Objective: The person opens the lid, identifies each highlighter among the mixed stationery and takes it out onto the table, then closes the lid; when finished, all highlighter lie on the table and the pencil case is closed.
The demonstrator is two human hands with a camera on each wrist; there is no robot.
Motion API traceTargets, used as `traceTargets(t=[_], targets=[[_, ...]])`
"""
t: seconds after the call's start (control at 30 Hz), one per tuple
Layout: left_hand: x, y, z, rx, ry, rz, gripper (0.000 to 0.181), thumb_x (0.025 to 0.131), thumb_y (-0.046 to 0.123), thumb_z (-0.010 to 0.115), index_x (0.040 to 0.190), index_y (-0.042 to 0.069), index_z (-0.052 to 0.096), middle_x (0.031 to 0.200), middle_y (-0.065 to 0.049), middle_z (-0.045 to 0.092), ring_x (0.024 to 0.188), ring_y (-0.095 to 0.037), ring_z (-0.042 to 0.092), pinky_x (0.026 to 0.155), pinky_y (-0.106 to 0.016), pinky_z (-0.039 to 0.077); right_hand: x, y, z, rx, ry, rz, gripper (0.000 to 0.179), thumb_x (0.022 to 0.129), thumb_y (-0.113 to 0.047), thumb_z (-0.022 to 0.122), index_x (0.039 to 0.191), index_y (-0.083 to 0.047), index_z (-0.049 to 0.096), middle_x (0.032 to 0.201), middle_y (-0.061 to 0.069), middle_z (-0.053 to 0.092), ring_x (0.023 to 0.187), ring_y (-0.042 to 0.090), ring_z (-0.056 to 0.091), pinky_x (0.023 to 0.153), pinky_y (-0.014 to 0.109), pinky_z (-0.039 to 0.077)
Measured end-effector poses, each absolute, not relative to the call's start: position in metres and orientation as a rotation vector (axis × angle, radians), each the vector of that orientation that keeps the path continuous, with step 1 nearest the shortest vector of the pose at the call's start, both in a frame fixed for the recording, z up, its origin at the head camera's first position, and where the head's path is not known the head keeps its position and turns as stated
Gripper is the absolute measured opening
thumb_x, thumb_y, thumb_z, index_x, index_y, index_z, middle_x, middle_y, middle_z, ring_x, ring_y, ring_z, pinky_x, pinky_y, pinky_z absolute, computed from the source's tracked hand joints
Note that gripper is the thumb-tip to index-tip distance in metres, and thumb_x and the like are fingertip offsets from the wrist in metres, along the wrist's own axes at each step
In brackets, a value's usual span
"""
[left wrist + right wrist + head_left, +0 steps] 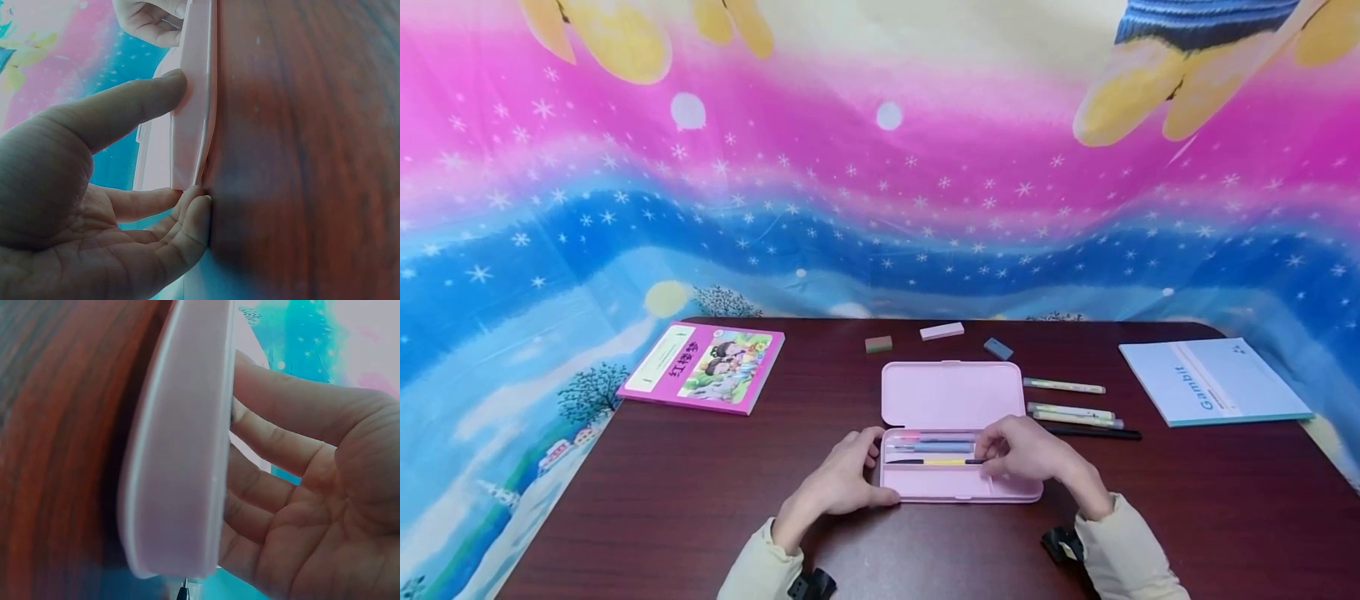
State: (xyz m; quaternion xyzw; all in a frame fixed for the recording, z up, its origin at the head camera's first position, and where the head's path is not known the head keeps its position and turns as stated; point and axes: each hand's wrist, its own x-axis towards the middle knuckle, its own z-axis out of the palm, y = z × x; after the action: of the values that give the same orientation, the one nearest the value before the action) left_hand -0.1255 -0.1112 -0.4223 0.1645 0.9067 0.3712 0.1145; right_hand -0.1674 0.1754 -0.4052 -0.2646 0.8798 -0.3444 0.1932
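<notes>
A pink pencil case lies open on the table, its lid folded back. Thumb along the front wall and fingers at the left end, my left hand grips the case by its near left corner. In the left wrist view the thumb presses the case's side. Over the right half of the tray, my right hand pinches the end of a black and yellow pencil. Behind that pencil lie a blue pen and a pink-tipped pen. In the right wrist view, the case wall hides the right fingertips.
Behind the case are a brown-green eraser, a pink eraser and a blue-grey eraser. Several pale markers and a black pen lie to its right. A pink book and a light blue notebook flank them.
</notes>
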Motion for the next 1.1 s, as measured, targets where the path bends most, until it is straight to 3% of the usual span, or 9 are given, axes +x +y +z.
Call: traceTargets(t=[0.27,0.5,0.77,1.1], targets=[[-0.125,-0.111,-0.422,0.477,2.654,1.078,0.079,0.069,0.027,0.085,0.131,-0.002,0.046,0.104,-0.009,0.053,0.096,-0.022,0.053,0.083,-0.04,0.044,-0.165,0.176,-0.4,-0.707,2.492,-0.979,0.015,0.076,-0.003,0.077,0.084,-0.01,0.067,0.072,-0.004,0.058,0.065,0.012,0.05,0.058,0.025,0.042],[-0.126,-0.111,-0.422,0.483,2.657,1.081,0.079,0.069,0.027,0.085,0.13,-0.002,0.046,0.104,-0.009,0.053,0.095,-0.022,0.053,0.083,-0.039,0.044,-0.164,0.179,-0.395,-0.724,2.525,-0.98,0.004,0.085,-0.01,0.071,0.089,-0.01,0.071,0.078,-0.005,0.064,0.065,0.01,0.049,0.057,0.025,0.041],[-0.126,-0.11,-0.422,0.48,2.651,1.08,0.079,0.069,0.027,0.085,0.131,-0.002,0.045,0.105,-0.009,0.053,0.096,-0.023,0.053,0.083,-0.04,0.044,-0.166,0.182,-0.398,-0.723,2.541,-1.085,0.006,0.088,-0.015,0.069,0.089,-0.009,0.07,0.075,-0.001,0.065,0.063,0.009,0.054,0.053,0.024,0.044],[-0.125,-0.111,-0.422,0.499,2.667,1.083,0.079,0.068,0.026,0.085,0.13,-0.003,0.046,0.103,-0.009,0.053,0.095,-0.023,0.054,0.083,-0.039,0.044,-0.168,0.184,-0.394,-0.431,2.455,-1.427,0.015,0.086,-0.016,0.071,0.091,-0.002,0.07,0.082,0.016,0.066,0.071,0.03,0.057,0.058,0.031,0.046]])
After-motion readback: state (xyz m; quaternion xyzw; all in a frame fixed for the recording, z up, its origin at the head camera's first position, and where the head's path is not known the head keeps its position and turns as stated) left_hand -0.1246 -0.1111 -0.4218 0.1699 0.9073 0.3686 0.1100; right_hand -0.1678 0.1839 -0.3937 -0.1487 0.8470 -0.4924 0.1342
